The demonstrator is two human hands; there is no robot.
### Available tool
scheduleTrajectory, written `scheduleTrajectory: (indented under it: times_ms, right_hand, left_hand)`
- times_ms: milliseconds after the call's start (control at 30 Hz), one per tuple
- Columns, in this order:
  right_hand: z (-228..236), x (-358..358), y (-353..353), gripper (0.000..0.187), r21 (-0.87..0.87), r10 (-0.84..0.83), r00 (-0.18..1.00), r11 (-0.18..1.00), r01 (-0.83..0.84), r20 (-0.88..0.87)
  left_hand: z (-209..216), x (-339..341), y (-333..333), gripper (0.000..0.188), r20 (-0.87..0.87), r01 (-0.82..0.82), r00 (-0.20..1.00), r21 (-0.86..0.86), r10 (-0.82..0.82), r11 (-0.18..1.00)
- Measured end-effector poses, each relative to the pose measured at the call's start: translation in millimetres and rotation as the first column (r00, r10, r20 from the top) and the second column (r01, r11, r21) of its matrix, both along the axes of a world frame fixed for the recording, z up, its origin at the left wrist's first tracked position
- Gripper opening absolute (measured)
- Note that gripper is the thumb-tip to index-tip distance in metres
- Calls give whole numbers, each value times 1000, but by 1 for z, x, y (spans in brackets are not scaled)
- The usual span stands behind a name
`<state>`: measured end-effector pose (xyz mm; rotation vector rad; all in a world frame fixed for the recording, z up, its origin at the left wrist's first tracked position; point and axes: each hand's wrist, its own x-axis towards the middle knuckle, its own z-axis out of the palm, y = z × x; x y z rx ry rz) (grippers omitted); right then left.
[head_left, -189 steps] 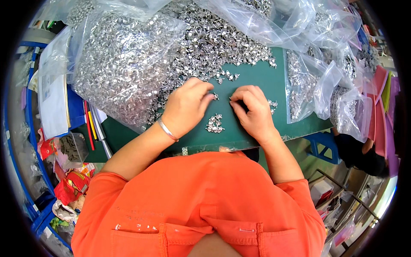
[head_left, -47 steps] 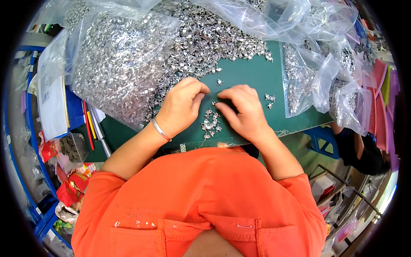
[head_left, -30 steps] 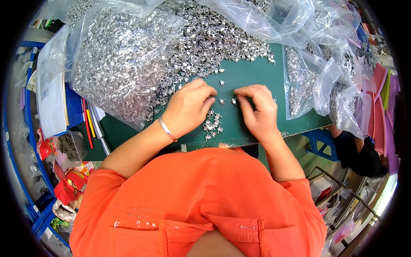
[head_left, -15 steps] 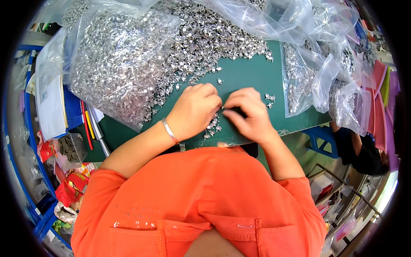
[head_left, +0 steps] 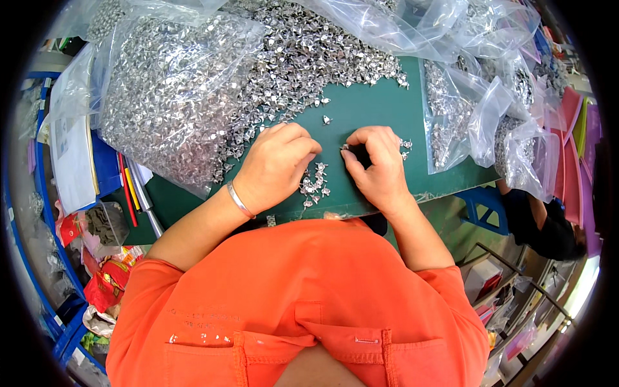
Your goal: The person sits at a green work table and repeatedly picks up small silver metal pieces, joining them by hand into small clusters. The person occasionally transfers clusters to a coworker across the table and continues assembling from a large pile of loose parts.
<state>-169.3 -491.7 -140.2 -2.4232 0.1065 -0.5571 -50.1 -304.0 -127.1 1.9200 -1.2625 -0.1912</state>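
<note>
My left hand (head_left: 276,162), with a silver bangle at the wrist, curls over the green tabletop (head_left: 364,106) beside a small cluster of silver metal pieces (head_left: 314,185). Its fingers are closed, and whatever may be in them is hidden. Across a gap, my right hand (head_left: 379,166) pinches a small silver metal piece (head_left: 345,148) between thumb and forefinger. Just past its knuckles lie a few more pieces (head_left: 405,148). One loose piece (head_left: 327,120) sits beyond both hands, in front of a large heap of the same small parts (head_left: 303,61).
A big clear bag of parts (head_left: 174,97) covers the left of the table. More clear bags (head_left: 448,119) stand at the right. Pens (head_left: 132,187) and papers (head_left: 71,155) are at far left. A person in black (head_left: 545,222) is near a blue stool (head_left: 483,209).
My hands have drawn apart: the left has moved left, the right slightly right. The small cluster between them shows more fully now.
</note>
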Motion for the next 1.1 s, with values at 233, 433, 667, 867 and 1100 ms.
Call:
scheduleTrajectory:
  times_ms: [233, 433, 667, 867, 1100]
  right_hand:
    - [4, -10, -7, 19, 186, 152, 988, 971, -152, 13]
    - [9, 0, -5, 19, 128, 258, 966, 959, -255, -9]
    - [2, 41, -1, 16, -12, 135, 987, 991, -134, 83]
    - [-1, 51, -10, 12, -55, 344, 939, 938, -342, 29]
    - [11, 35, -28, 24, 125, 151, 988, 980, -152, 14]
  left_hand:
    - [-5, 0, 3, 15, -13, -22, 1000, 8, 22, 1000]
    - [-6, -4, 2, 14, 14, -6, 1000, 68, 5, 998]
    - [-1, -8, 7, 13, -98, -12, 995, 26, 14, 1000]
    - [6, -1, 16, 17, -155, -111, 981, 56, 119, 992]
    - [4, 7, 19, 39, 191, -300, 937, 9, 293, 954]
